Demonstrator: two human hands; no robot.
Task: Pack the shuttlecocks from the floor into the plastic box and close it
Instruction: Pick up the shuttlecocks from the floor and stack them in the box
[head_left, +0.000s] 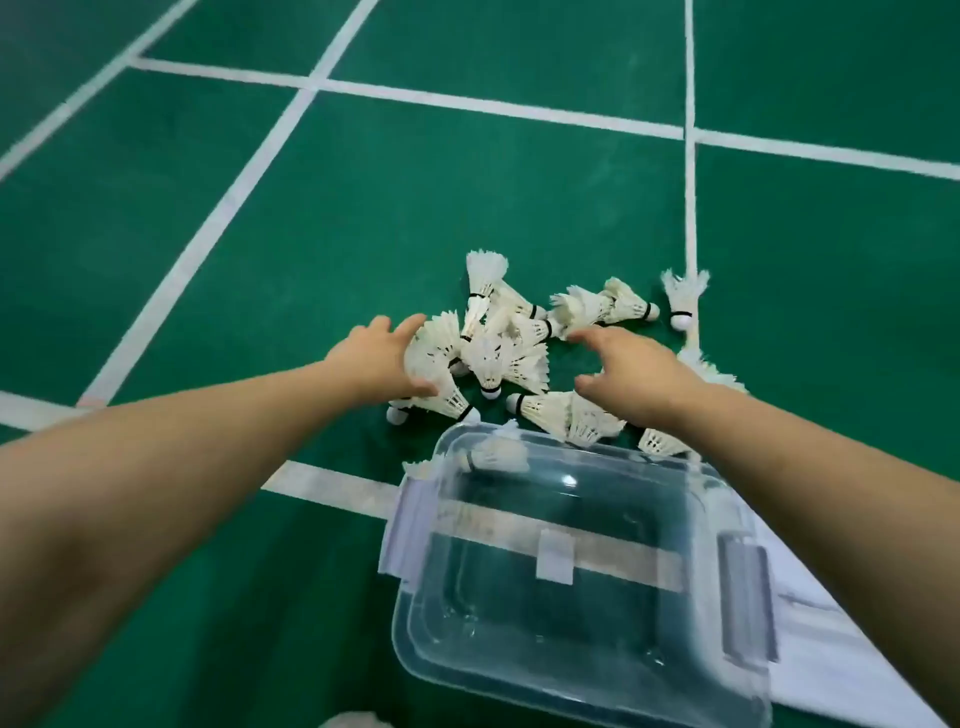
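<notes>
Several white feather shuttlecocks (498, 358) lie in a loose pile on the green court floor. A clear plastic box (415, 623) stands open just in front of the pile, with one shuttlecock (496, 454) at its far rim. My left hand (376, 364) presses against the left side of the pile, its fingers spread on the feathers. Above the pile's right part my right hand (634, 371) hovers with curled, parted fingers and nothing in it. One shuttlecock (683, 296) stands apart at the right on a white line.
White court lines (218, 218) cross the green floor (130, 291). A flat white sheet (841, 639), possibly the lid, lies under the box's right side. The box has grey latch flaps (745, 597) on its sides.
</notes>
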